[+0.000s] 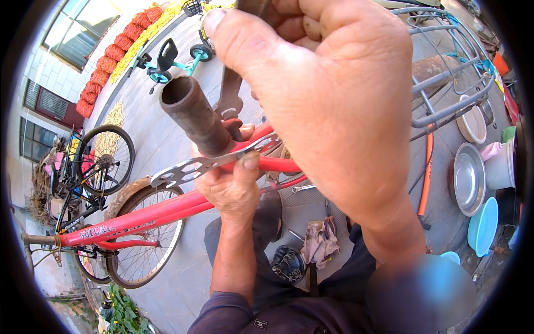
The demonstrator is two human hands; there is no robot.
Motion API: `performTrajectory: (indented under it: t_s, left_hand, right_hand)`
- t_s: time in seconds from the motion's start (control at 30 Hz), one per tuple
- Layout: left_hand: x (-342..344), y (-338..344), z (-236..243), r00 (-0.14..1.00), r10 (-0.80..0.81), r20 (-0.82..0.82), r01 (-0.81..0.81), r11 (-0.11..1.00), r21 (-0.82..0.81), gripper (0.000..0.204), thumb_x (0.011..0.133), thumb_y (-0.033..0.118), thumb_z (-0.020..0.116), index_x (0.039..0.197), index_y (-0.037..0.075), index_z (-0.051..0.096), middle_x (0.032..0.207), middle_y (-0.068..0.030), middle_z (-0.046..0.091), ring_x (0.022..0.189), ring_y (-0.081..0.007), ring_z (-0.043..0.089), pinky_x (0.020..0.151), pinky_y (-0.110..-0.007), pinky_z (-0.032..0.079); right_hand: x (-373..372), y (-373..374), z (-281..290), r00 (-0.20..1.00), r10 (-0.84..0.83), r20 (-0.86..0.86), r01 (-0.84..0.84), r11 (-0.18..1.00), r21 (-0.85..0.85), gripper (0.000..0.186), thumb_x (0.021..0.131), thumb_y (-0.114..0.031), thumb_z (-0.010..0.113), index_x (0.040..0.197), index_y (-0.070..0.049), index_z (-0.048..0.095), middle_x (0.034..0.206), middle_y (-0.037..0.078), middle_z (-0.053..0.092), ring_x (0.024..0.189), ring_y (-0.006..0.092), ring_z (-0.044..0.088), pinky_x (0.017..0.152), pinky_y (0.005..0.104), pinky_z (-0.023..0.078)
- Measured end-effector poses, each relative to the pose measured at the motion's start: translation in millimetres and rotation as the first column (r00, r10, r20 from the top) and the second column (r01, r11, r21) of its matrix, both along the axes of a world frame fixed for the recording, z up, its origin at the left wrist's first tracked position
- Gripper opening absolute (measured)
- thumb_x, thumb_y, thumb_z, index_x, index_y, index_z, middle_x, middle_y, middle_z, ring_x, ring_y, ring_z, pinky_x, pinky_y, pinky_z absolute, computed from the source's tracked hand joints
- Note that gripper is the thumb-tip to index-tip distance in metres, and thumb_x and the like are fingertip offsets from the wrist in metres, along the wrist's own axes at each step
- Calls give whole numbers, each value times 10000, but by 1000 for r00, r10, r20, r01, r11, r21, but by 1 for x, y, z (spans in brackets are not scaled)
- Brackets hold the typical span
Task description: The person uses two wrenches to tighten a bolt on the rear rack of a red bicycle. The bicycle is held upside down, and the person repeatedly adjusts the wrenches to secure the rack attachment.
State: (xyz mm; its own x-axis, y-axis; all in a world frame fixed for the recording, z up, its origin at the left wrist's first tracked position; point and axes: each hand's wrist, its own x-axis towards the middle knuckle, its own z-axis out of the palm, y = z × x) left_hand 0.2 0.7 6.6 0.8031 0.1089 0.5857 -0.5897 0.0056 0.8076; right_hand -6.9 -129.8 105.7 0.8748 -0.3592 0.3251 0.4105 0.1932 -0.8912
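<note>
A red bicycle frame (153,214) lies tilted across the view, with a rusty open-ended tube (194,118) standing up from it. My left hand (231,192) is closed on a flat silver multi-hole wrench (186,171), thumb pressed on its face beside the tube's base. Close to the camera, my right hand (334,94) is raised with its fingers curled around a dark, rusty flat wrench (230,92). That wrench's lower end reaches down behind the tube, near a red fitting (233,128). My right hand hides its upper part and some of the frame.
Below the frame lie a crumpled cloth (321,244) and a silver wrench (304,188). A grey wire rack (445,72) and several basins, including a metal one (469,179), stand on the right. Another bicycle (104,161) and a teal tricycle (192,67) are on the left.
</note>
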Motion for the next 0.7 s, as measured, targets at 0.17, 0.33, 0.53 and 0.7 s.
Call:
performTrajectory:
  t_s: [0.17, 0.33, 0.53, 0.7]
  left_hand:
    - [0, 1, -2, 999, 38, 20, -38, 999, 13, 460, 690, 172, 669, 1031, -44, 448, 884, -118, 562, 837, -186, 551, 775, -319, 445]
    - [6, 2, -6, 998, -10, 62, 12, 1000, -20, 468, 685, 199, 679, 1017, -41, 451, 886, -120, 564, 835, -185, 552, 762, -305, 445]
    - [5, -1, -7, 1000, -19, 6, 20, 998, -67, 505, 678, 193, 682, 1044, -48, 430, 902, -131, 561, 841, -198, 560, 771, -319, 444]
    - [5, 1, -8, 999, -37, 11, 38, 994, -103, 515, 674, 165, 675, 1062, -53, 416, 919, -140, 555, 851, -210, 565, 780, -334, 445]
  right_hand:
    - [0, 1, 0, 999, 16, -35, -18, 999, -43, 232, 758, -193, 604, 784, 34, 565, 564, 50, 541, 472, 90, 532, 455, 206, 457]
    - [0, -3, -11, 994, 95, -46, -89, 990, 113, 233, 765, -205, 601, 776, 24, 557, 620, 53, 534, 500, 90, 536, 465, 207, 474]
    - [-1, -11, -29, 989, 144, -40, -125, 941, 315, 223, 790, -201, 575, 793, 18, 535, 667, 63, 521, 544, 107, 546, 477, 239, 499]
    - [-5, -9, -23, 996, 53, 69, -68, 969, 238, 221, 790, -203, 577, 791, 15, 536, 653, 60, 520, 537, 111, 545, 481, 239, 496]
